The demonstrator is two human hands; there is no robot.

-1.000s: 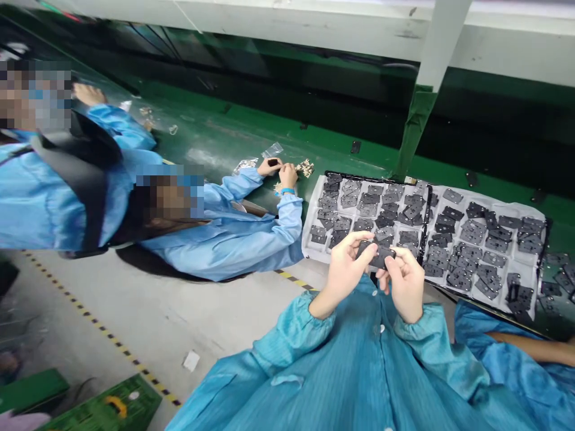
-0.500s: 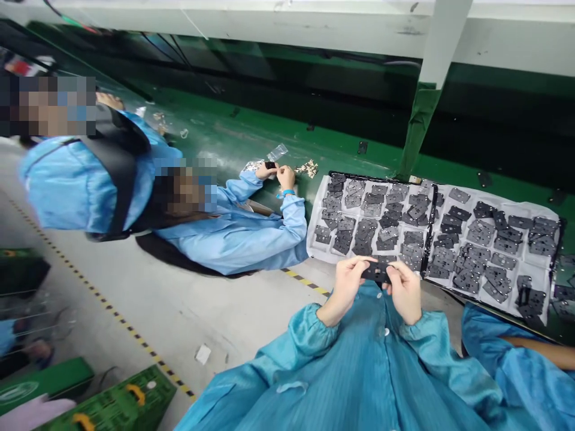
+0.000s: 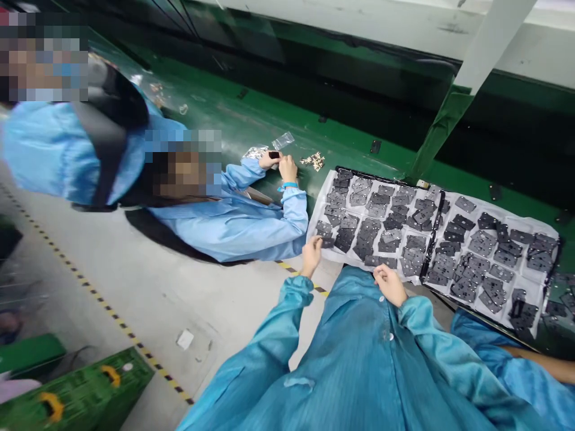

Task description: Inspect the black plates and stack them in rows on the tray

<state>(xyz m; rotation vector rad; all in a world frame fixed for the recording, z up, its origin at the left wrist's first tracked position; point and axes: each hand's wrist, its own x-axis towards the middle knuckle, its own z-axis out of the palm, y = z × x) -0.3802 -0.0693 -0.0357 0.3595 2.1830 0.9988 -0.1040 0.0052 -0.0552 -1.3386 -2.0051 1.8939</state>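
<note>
Factory assembly line, electronics type. Long green belt (image 3: 251, 126) under a white frame post (image 3: 485, 54). Trays (image 3: 435, 230) lined with white sheet, covered in identical flat black parts (image 3: 372, 227). Workers side by side at the belt, all in blue smocks (image 3: 233, 224). Loose small metal bits (image 3: 314, 160) and bags on the belt. Bare concrete floor with yellow-black tape (image 3: 103, 305), green crates (image 3: 81, 392) stacked on it.

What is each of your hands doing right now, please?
Left hand: open, fingers touching a black part on the sheet.
Right hand: curled; contents cannot be told.
</note>
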